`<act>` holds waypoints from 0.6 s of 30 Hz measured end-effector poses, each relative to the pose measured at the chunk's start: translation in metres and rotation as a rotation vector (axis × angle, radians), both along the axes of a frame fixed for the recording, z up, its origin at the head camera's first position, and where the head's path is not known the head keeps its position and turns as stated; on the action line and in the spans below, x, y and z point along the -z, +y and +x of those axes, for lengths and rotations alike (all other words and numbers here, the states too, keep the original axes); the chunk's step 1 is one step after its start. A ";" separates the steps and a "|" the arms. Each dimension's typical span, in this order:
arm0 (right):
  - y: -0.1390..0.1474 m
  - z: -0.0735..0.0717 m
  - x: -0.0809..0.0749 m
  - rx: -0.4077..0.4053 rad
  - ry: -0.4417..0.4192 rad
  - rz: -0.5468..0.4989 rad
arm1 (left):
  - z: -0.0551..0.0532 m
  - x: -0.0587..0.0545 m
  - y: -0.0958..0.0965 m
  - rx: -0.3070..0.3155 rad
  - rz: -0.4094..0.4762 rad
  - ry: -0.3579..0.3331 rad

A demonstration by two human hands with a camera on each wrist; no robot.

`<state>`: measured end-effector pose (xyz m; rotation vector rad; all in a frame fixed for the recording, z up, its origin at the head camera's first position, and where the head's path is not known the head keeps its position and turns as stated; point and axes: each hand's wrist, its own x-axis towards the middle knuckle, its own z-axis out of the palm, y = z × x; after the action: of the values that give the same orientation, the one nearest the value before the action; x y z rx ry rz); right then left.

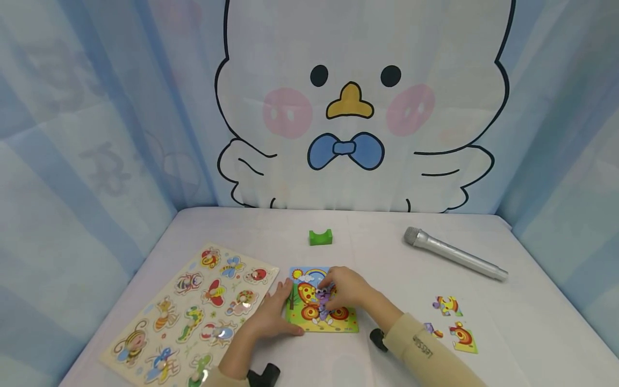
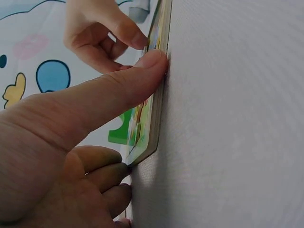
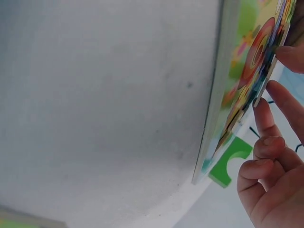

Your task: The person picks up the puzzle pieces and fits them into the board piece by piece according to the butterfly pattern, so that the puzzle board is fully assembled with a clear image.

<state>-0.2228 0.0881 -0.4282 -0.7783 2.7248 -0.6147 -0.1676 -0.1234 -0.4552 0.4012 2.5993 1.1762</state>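
At six o'clock in the head view, the puzzle board [image 1: 346,325] is touched by the left hand [image 1: 270,320], fingers extended; over it, a puzzle piece [image 1: 322,295] is pinched by the right hand [image 1: 350,288].

1 left hand [image 1: 272,318], 1 right hand [image 1: 349,288], 1 puzzle [image 1: 338,327], 1 pinched piece [image 3: 272,67], 3 loose pieces [image 1: 464,338], 1 bug board [image 1: 179,301] with 12 bugs [image 1: 214,293] in view, 1 green block [image 1: 321,238], 1 microphone [image 1: 459,255], 2 black wrist devices [image 1: 266,375], 1 counter [image 1: 377,242].

Board [image 1: 348,324] lies between sheet [image 1: 213,312] (left) and pieces [image 1: 448,306].
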 end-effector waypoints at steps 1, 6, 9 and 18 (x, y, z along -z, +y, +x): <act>0.000 0.000 0.000 0.001 0.003 0.007 | 0.000 0.000 0.000 -0.002 0.000 -0.001; -0.002 0.001 -0.001 0.007 0.017 0.032 | 0.001 -0.002 0.001 -0.007 -0.006 -0.001; -0.004 0.003 -0.002 -0.002 0.031 0.045 | 0.002 -0.002 0.001 -0.011 -0.008 -0.003; -0.008 0.006 -0.002 0.005 0.036 0.043 | 0.001 -0.001 0.002 -0.022 -0.015 -0.019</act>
<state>-0.2171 0.0801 -0.4262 -0.7793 2.7639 -0.5465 -0.1665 -0.1216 -0.4542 0.3569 2.6014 1.1607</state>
